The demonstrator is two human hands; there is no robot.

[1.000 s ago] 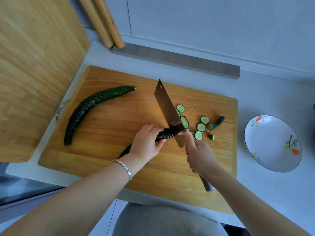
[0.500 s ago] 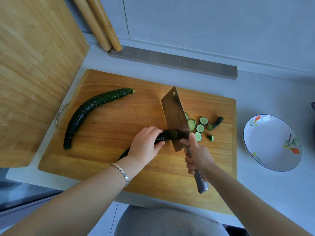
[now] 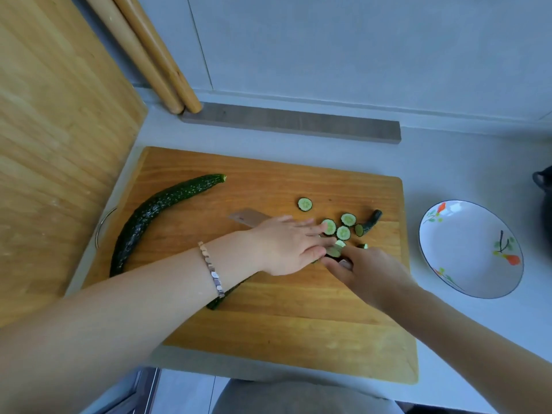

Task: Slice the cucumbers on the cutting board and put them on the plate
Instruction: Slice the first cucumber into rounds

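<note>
A wooden cutting board (image 3: 298,324) lies on the grey counter. A whole dark cucumber (image 3: 155,213) rests on its left part. The partly cut cucumber (image 3: 222,298) is mostly hidden under my left forearm. Several round slices (image 3: 343,233) and a stem end (image 3: 373,219) lie on the right of the board, with one slice (image 3: 305,204) apart. My left hand (image 3: 286,246) lies flat, fingers straight, over the knife blade (image 3: 248,218), its fingertips at the slices. My right hand (image 3: 364,273) grips the knife handle. The white flowered plate (image 3: 470,249) stands empty to the right.
A large bamboo board (image 3: 59,144) leans at the left, and two wooden rolling pins (image 3: 149,55) lean in the back corner. A grey strip (image 3: 289,127) lies along the wall. A dark object (image 3: 545,198) shows at the right edge.
The knife has tipped from upright to nearly flat. My left hand let go of the cucumber and stretched out over the blade toward the slices. One slice now lies farther back.
</note>
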